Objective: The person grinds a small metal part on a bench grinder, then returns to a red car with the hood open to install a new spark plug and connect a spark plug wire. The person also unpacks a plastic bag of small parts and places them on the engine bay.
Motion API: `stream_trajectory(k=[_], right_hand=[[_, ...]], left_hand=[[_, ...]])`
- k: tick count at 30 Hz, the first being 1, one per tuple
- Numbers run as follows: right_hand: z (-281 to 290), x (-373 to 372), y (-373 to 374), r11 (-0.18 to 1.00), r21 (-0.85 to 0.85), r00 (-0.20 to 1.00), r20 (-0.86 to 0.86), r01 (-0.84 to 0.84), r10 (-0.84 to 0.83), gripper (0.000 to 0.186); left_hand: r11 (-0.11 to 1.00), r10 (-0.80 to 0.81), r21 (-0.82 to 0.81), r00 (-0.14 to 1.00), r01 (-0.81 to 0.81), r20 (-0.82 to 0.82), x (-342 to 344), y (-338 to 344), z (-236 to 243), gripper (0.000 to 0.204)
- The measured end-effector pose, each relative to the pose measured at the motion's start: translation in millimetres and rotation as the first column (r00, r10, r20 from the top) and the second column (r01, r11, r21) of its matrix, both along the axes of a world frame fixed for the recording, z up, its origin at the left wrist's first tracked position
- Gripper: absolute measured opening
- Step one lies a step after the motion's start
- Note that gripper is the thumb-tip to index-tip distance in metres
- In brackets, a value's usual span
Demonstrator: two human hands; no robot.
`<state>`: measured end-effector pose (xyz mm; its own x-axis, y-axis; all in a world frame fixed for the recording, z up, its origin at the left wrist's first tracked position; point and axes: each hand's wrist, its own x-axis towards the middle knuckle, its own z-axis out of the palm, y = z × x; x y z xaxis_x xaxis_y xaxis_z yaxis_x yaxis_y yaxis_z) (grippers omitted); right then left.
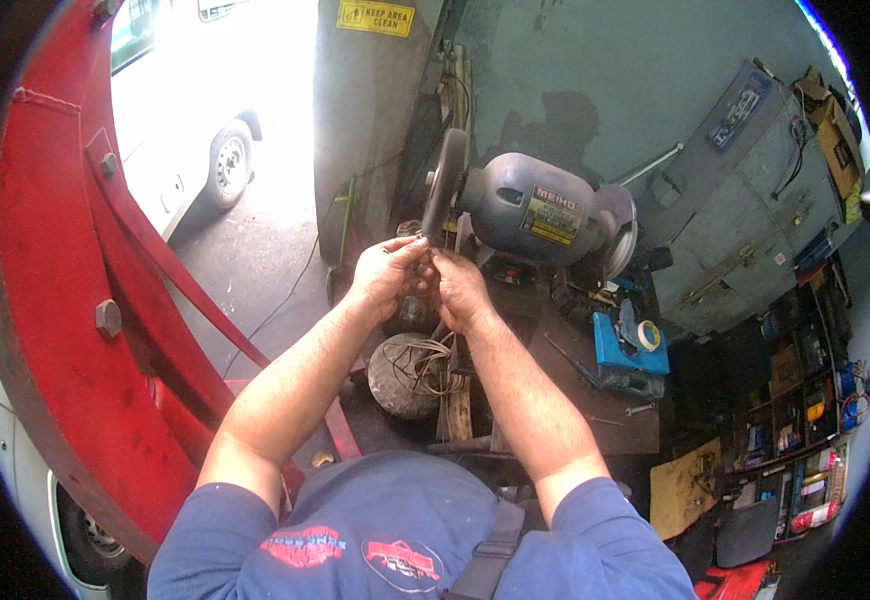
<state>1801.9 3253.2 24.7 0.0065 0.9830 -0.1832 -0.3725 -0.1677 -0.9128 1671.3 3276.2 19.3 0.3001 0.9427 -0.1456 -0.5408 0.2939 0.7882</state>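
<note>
Where wheel (445,184) edge ends, left hand (389,275) crowds right hand (463,288).

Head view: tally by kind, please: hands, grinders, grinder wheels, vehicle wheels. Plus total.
Hands: 2 (left hand, right hand)
Grinder: 1
Grinder wheels: 2 (left wheel, right wheel)
Vehicle wheels: 2 (upper one, lower one)
Total: 7

Bench grinder (530,205) beyond right hand (461,287)

Bench grinder (532,208); grey, rounded body; left wheel (446,187) dark, upright; spinning or still unclear
</note>
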Motion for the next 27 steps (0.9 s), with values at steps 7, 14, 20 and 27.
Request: stream_trajectory(k=[7,14,20,27], right_hand=[[-1.9,4.4,2.7,0.995,-0.078,0.989,-0.144,-0.059,0.047,0.017],[3.2,4.5,-7.3,1.0,0.024,1.0,0.017,-0.021,0.02,0.018],[19.1,26.0,-20.1,0.94,0.135,0.833,0.515,-0.312,0.202,0.022],[3.2,17.2,-11.6,0.998,0.036,0.998,-0.03,-0.053,0.054,0.015]], left_hand=[[1.0,0.016,0.011,0.999,-0.016,-0.03,2.4,5.4,-2.4,0.021],[0.995,-0.072,0.045,0.975,0.083,-0.209,-10.0,-1.7,7.7,0.023],[0.846,0.006,0.269,0.497,0.461,-0.868,-40.2,-6.0,18.4,0.035],[0.922,0.157,0.377,0.804,0.09,-0.574,-42.7,-2.2,13.7,0.034]])
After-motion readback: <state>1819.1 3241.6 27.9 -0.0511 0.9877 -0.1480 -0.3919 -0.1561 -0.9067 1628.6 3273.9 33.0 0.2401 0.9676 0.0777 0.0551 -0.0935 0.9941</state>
